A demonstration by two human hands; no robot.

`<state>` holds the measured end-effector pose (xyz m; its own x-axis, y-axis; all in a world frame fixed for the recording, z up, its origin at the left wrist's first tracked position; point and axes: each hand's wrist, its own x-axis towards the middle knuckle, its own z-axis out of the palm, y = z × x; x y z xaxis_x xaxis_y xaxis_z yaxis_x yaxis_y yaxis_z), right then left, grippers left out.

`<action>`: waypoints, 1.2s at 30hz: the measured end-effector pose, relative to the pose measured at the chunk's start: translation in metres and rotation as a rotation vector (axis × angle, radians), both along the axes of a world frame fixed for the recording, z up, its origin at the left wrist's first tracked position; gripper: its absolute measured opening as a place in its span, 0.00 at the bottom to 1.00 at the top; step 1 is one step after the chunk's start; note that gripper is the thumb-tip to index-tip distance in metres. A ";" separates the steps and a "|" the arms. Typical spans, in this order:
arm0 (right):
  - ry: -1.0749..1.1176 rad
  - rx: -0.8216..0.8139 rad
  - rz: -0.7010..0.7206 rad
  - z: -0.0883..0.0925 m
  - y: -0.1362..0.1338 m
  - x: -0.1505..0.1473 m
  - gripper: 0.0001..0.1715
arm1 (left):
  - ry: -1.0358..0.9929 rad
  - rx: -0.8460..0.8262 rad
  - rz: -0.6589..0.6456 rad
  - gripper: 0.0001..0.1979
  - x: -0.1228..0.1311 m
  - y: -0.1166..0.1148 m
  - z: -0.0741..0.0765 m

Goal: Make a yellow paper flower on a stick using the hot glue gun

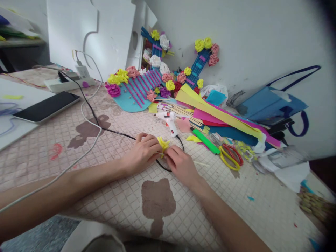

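Between my two hands is a small yellow paper flower [163, 142], low over the patterned tablecloth. My left hand [145, 151] is closed with its fingertips on the flower's left side. From the right, my right hand [181, 163] pinches the base of the flower, its fingers bent inward. A thin pale strip or stick shows near the left fingertips; what it is I cannot tell. Just beyond the hands lies a white hot glue gun [170, 122] on its side, its black cord running down behind my right hand.
Yellow-handled scissors [228, 161] and a green cutter [206, 141] lie to the right, beside rolled coloured paper [223, 115]. Behind stands a blue paper guitar [139, 91] with flowers. At left are a phone [47, 106], a power strip [69, 83] and a white cable crossing my left forearm.
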<state>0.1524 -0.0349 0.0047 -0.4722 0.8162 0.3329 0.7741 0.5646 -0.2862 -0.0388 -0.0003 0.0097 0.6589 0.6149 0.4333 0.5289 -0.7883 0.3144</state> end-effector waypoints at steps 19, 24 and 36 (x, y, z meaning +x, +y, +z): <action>0.231 0.058 0.096 0.001 -0.002 0.000 0.07 | -0.061 -0.091 0.034 0.06 0.000 -0.003 0.001; 0.219 0.089 0.102 -0.003 -0.001 0.000 0.10 | -0.052 -0.099 0.030 0.06 0.000 -0.003 0.001; 0.189 0.105 0.060 -0.005 0.000 -0.004 0.08 | -0.054 -0.085 0.035 0.07 0.000 -0.005 0.001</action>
<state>0.1482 -0.0345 -0.0007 -0.4400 0.7444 0.5023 0.6761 0.6427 -0.3602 -0.0387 -0.0048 0.0109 0.6138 0.6728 0.4130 0.5359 -0.7392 0.4078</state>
